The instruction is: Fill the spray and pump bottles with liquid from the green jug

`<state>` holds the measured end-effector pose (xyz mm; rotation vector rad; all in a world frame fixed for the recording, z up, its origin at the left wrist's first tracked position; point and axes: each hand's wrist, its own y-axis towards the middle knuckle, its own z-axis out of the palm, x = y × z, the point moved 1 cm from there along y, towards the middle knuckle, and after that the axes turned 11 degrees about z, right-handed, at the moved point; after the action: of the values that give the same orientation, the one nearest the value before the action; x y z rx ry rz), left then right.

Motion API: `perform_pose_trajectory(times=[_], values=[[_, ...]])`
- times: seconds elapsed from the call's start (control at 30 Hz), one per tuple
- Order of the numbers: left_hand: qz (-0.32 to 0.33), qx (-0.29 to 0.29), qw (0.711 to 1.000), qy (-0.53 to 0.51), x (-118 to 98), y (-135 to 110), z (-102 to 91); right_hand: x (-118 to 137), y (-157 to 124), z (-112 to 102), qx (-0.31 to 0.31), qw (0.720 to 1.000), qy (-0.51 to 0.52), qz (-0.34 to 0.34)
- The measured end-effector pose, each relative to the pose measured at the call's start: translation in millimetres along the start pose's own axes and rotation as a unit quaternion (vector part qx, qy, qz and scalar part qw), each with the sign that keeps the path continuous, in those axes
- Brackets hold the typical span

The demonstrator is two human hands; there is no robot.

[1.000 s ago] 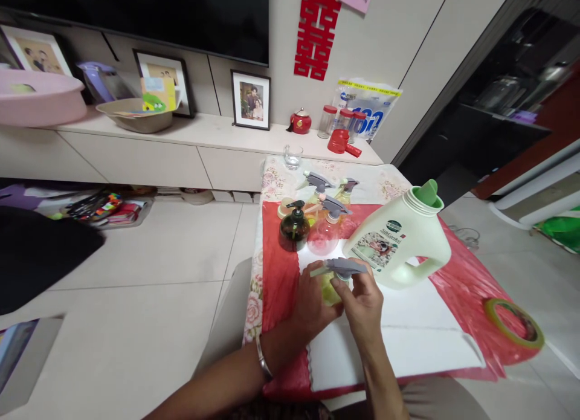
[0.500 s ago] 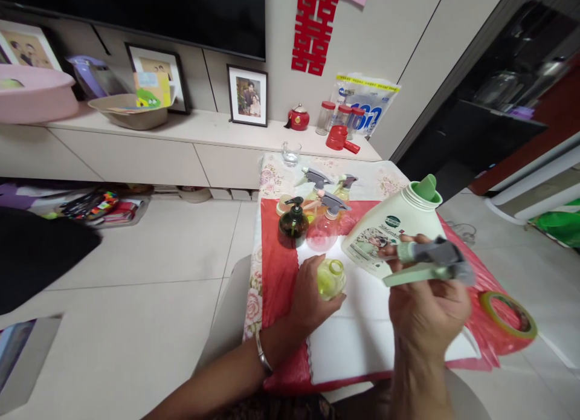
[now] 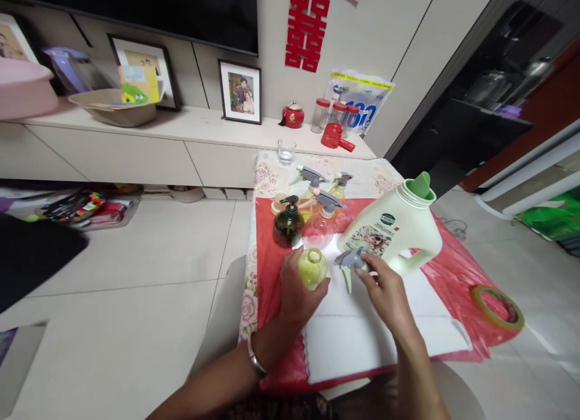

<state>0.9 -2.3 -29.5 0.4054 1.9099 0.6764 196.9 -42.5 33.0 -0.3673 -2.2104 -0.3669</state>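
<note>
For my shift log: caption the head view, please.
Left hand grips a small green bottle; right hand holds a grey spray head beside the detergent jug.

Both forearms are bare up to the frame edge. A thin silver bangle [image 3: 254,362] circles the left wrist, at seven o'clock from the left hand [image 3: 296,287].

Free room: the near half of the white sheet [image 3: 344,347] on the bench [image 3: 267,275]. Obstacles: left hand [image 3: 294,287] and right hand [image 3: 385,287] at its far end, detergent jug [image 3: 399,226] and bottle cluster [image 3: 308,217] behind, tape roll [image 3: 497,306] far right.
</note>
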Motion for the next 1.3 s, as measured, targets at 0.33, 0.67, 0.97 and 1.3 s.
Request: perform_pose_trajectory(times=[0.33, 0.67, 0.97, 1.3], values=[[0.035, -0.003, 0.999, 0.030, -1.2, 1.3, 1.3, -24.1, -12.4, 26.3, 0.086, 0.991, -0.088, -0.048], [0.038, 0.026, 0.999, 0.016, -0.8, 1.2, 1.8, 3.6, -15.1, -53.3, -0.287, 0.958, -0.005, -0.004], [0.025, 0.047, 0.998, -0.024, 1.4, 1.3, 8.2, -32.4, 32.9, -72.4, -0.207, 0.966, 0.125, 0.096], [0.029, 0.065, 0.997, -0.039, 0.9, -1.9, 12.8, -74.7, 76.3, -66.0, -0.212, 0.960, 0.142, 0.117]])
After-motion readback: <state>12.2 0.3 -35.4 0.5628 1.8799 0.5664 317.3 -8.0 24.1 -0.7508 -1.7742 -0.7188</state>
